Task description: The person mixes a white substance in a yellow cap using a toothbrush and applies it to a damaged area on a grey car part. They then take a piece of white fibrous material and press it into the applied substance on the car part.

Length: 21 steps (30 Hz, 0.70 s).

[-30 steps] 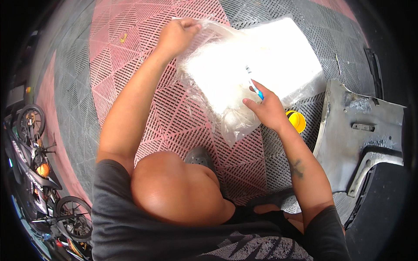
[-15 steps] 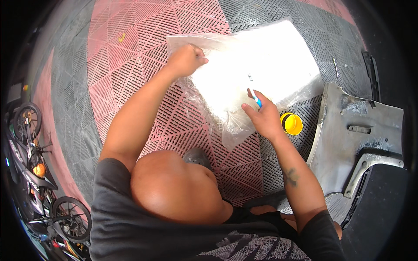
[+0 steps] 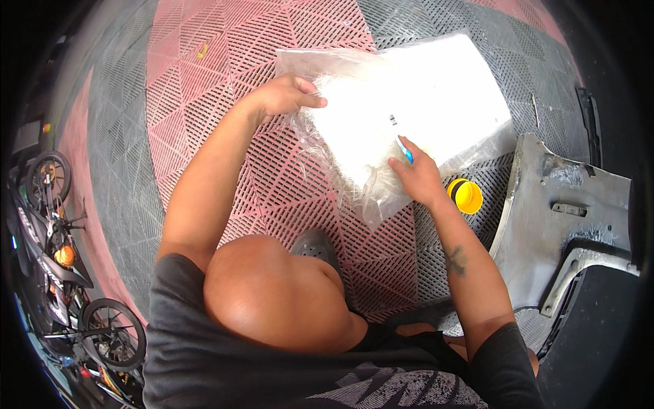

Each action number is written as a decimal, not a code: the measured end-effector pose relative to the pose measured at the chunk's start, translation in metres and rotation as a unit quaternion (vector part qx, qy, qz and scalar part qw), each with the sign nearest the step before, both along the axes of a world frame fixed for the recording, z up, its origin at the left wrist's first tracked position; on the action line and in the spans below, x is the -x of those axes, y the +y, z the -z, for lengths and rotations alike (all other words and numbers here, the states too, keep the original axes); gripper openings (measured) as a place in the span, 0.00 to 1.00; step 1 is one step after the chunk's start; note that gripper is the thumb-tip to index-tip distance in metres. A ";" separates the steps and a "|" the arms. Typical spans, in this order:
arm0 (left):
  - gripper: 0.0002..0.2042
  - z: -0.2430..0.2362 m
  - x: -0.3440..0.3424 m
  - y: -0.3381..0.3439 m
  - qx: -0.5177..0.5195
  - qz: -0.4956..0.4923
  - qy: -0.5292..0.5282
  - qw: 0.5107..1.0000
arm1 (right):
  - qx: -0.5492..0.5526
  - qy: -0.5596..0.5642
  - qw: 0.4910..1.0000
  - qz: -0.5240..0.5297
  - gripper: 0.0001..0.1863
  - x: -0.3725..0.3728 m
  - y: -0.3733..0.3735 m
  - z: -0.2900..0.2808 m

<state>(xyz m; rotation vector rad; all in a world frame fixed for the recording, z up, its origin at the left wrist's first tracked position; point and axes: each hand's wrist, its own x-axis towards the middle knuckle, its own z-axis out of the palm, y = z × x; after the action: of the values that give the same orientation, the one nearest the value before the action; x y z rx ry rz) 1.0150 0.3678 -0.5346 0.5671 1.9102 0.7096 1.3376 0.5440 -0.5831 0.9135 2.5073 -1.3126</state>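
Observation:
On the tiled floor ahead of me lies a bright white sheet (image 3: 449, 82) with loose, frayed fibres along its left and near edges. Clear plastic film (image 3: 300, 61) lies under and around it, crumpled toward me. My right hand (image 3: 419, 176) grips a blue and white toothbrush (image 3: 408, 155), its dark-striped bristle head over the sheet. At the frayed left edge is my left hand (image 3: 291, 95), thumb and forefinger apart, the other fingers curled; I see nothing between them. A yellow cup (image 3: 475, 195) with a dark band stands just right of my right wrist.
A worn grey metal panel (image 3: 528, 204) with a slot and scuffed patches lies at the right. Beyond it is a thin stick (image 3: 535, 109). Two-wheeled bikes (image 3: 54, 266) stand at the far left. A small yellow scrap (image 3: 202, 51) is on the pink tiles.
My left thumb and forefinger have come apart from a pinch at the sheet's edge. The toothbrush stays in my right hand. The whole view has shifted slightly.

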 end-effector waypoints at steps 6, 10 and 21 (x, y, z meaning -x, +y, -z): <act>0.18 0.032 -0.033 0.028 -0.009 -0.060 0.143 0.988 | -0.007 0.013 1.000 0.002 0.35 -0.003 0.005 0.003; 0.21 0.066 -0.045 0.027 -0.014 -0.142 0.150 0.978 | -0.001 0.018 1.000 0.006 0.34 -0.004 0.002 0.008; 0.13 -0.011 -0.027 -0.043 0.021 -0.172 -0.072 0.982 | 0.027 0.066 0.997 0.010 0.34 -0.020 0.024 -0.028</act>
<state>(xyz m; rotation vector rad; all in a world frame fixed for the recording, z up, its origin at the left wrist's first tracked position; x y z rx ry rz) 1.0418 0.3251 -0.5238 0.1527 1.9003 0.9009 1.3575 0.5680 -0.5553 0.8684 2.5526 -1.4849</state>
